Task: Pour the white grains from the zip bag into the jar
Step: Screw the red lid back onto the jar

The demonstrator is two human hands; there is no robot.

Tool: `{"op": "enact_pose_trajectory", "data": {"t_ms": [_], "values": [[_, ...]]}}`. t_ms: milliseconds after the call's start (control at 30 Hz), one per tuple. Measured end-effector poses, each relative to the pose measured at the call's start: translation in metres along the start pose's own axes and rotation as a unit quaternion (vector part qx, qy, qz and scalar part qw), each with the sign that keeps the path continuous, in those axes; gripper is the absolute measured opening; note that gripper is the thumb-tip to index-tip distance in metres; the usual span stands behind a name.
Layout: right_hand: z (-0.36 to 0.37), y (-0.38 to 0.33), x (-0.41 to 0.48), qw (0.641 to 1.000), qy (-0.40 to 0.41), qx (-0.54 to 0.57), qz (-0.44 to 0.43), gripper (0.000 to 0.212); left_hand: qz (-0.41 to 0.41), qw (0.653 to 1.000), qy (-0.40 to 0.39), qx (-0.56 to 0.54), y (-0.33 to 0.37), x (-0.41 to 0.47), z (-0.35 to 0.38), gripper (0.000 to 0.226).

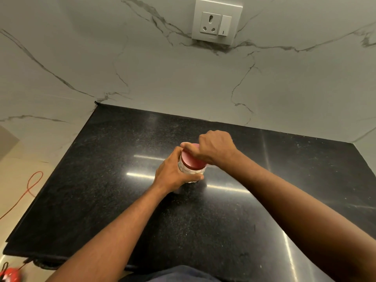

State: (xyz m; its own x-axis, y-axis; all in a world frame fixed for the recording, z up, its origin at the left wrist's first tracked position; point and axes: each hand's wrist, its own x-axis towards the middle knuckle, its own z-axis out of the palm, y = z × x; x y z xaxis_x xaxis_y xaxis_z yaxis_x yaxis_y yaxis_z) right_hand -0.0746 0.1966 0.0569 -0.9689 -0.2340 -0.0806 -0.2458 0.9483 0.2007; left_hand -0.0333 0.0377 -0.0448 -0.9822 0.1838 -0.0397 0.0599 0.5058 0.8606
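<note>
Upright jar (192, 173) on counter (101, 180): left hand (173, 174) wraps its body, right hand (216, 148) clasps red lid (192, 160).

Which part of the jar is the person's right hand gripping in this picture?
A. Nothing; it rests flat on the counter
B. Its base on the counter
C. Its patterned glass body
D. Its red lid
D: the right hand closes over the red lid, while the left hand wraps the jar body.

Black counter (101, 180), marble wall (162, 78), socket (216, 22), orange cable (30, 186).
</note>
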Motion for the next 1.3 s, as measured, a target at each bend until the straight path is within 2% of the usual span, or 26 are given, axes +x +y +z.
{"op": "enact_pose_trajectory", "data": {"t_ms": [33,100,167,200,300,500,600,700,800,867,933,1133,1300], "values": [[-0.001,0.005,-0.002,0.999,-0.015,0.016,-0.031,0.079,-0.002,1.000,-0.001,-0.002,0.000,0.000,0.000,0.087],[-0.004,0.013,-0.006,0.980,-0.111,0.097,-0.132,0.073,0.002,1.000,-0.005,0.000,-0.001,0.002,0.000,0.087],[-0.010,0.015,-0.012,0.957,-0.166,0.120,-0.205,0.092,0.012,1.000,-0.005,0.003,-0.002,0.002,0.000,0.087],[-0.011,0.014,-0.012,0.960,-0.150,0.106,-0.212,0.094,0.012,1.000,-0.003,0.001,-0.002,0.001,0.000,0.087],[-0.014,0.011,-0.007,0.972,-0.088,0.095,-0.196,0.090,0.011,1.000,0.000,0.000,-0.001,0.001,0.000,0.090],[-0.014,0.008,-0.002,0.974,-0.087,0.088,-0.191,0.092,0.021,1.000,-0.017,0.014,-0.001,0.004,-0.004,0.099],[-0.007,0.012,-0.004,0.977,-0.055,0.087,-0.186,0.093,0.022,0.999,-0.025,0.008,-0.001,0.004,-0.006,0.096],[0.011,0.022,-0.020,0.978,-0.049,0.158,-0.127,0.107,0.024,0.999,-0.028,0.001,-0.002,0.005,-0.008,0.092],[0.033,0.019,-0.040,0.942,-0.049,0.329,-0.050,0.118,0.023,0.999,-0.036,-0.001,-0.003,0.008,-0.014,0.098],[0.046,0.008,-0.043,0.898,-0.018,0.438,-0.021,0.108,0.024,0.999,-0.036,-0.011,-0.006,0.015,-0.023,0.105],[0.052,-0.004,-0.036,0.867,0.014,0.497,0.002,0.100,0.026,0.999,-0.039,-0.005,-0.007,0.027,-0.039,0.111],[0.054,-0.035,0.005,0.820,0.052,0.568,0.035,0.092,0.024,0.997,-0.074,0.012,-0.015,0.060,-0.086,0.108],[0.062,-0.054,0.013,0.816,0.043,0.574,0.050,0.092,-0.003,0.998,-0.057,-0.002,-0.034,0.067,-0.093,0.098]]}}
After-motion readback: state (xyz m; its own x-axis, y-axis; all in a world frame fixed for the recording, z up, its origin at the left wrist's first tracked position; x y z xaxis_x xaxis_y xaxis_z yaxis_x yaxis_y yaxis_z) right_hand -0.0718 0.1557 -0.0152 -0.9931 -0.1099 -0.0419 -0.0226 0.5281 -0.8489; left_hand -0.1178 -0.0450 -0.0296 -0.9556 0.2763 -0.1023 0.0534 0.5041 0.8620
